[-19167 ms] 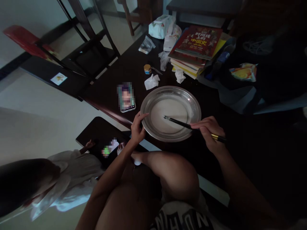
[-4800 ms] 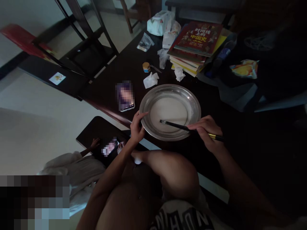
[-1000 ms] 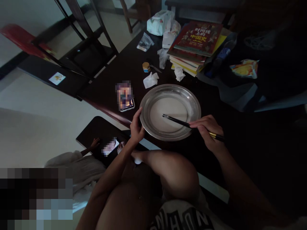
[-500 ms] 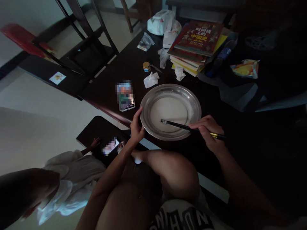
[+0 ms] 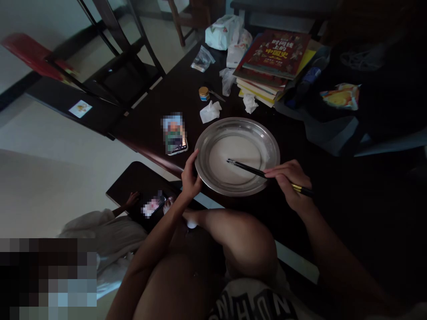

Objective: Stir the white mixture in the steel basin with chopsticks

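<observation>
While left fingers (image 5: 190, 162) clasp the basin (image 5: 207, 174) from its left, right fingers (image 5: 280, 170) pinch chopsticks (image 5: 248, 168) over it.

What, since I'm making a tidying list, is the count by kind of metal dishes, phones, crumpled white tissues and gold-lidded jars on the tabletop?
Metal dish: 1
Phone: 1
Crumpled white tissues: 2
Gold-lidded jar: 1
Total: 5

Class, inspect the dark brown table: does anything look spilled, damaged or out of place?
No clear spill or damage shows. Two crumpled white tissues lie loose on the table beyond the round silver metal basin, looking slightly untidy, like discarded scraps.
</observation>
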A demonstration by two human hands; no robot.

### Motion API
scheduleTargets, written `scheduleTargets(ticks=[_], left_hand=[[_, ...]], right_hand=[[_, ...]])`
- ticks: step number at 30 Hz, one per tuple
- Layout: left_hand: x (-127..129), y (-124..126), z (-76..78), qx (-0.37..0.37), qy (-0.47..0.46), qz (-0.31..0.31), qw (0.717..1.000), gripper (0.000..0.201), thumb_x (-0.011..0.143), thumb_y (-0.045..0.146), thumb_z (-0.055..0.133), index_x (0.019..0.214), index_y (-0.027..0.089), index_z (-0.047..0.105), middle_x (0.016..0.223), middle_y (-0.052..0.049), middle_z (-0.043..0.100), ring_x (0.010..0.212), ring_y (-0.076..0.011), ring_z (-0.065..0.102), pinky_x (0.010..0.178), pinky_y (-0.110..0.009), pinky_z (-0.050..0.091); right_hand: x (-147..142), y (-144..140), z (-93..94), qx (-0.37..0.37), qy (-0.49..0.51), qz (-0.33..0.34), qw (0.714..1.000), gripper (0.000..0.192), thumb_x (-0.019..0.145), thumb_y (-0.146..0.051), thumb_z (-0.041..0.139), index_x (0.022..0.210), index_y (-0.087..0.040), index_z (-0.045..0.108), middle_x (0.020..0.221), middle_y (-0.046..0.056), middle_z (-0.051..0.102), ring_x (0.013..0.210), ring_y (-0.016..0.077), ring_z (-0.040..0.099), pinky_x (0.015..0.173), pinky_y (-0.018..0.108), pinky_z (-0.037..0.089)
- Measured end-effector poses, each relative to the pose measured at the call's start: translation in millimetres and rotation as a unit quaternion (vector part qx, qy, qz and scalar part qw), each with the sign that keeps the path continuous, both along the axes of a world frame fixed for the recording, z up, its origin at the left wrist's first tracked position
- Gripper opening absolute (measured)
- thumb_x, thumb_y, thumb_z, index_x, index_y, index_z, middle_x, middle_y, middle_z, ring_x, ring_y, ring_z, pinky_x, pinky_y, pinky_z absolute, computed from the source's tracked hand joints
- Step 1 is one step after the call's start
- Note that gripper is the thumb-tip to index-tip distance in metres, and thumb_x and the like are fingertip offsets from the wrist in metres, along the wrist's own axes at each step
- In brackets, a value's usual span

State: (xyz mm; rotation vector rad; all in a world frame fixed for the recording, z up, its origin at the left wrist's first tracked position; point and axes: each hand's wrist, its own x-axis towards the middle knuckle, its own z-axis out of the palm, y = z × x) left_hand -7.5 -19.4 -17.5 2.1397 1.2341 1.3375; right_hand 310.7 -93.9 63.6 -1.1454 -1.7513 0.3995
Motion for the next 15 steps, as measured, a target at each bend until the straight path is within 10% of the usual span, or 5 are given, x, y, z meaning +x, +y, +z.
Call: scheduleTargets(ticks=[15], left_hand=[[-0.7,0.9,-0.8,0.007,0.005,-0.009,1.0,0.064,0.1,0.056,0.051,0.156,0.025,0.039,0.147,-0.017,0.059,0.134,-0.0303,0.061,0.11,-0.047,0.053]], right_hand=[[0.1,0.2,-0.3,-0.002,0.027,-0.002,1.0,0.029,0.102,-0.026,0.05,0.098,-0.033,0.077,0.09,-0.001,0.082,0.081,0.021,0.072,0.076,0.044,0.051]])
